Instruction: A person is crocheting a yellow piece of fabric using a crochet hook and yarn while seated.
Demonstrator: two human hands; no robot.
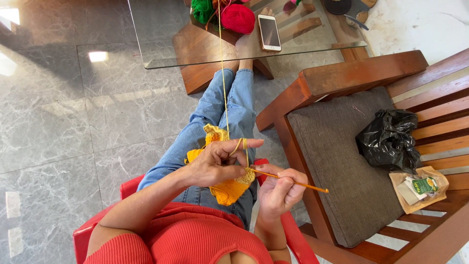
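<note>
Grey marble floor [63, 122] across the nine o'clock half of the view. Red plastic chair [85, 234] at seven o'clock, under a seated person in a red ribbed top and blue jeans [215, 110]. Left hand [215, 164] near centre, grip clenched on the yellow crochet piece [229, 188], yellow yarn strand [223, 73] looped over the raised forefinger and running straight up toward twelve o'clock. Crochet piece resting on the lap, partly hidden behind the left hand, one corner poking out above the knuckles. At twelve o'clock, glass surface [161, 49] on a wooden base, carrying a green yarn ball [201, 9], a red yarn ball [238, 18] just beside it, and a smartphone [269, 33] lying flat near the red ball. Right hand [281, 190] just past centre toward four o'clock, grip closed around an orange crochet hook [293, 183], tip touching the crochet piece. Wooden armchair [361, 73] at three o'clock, grey cushion [337, 161] bearing a black plastic bag [388, 139] and a brown paper packet [420, 188].
</note>
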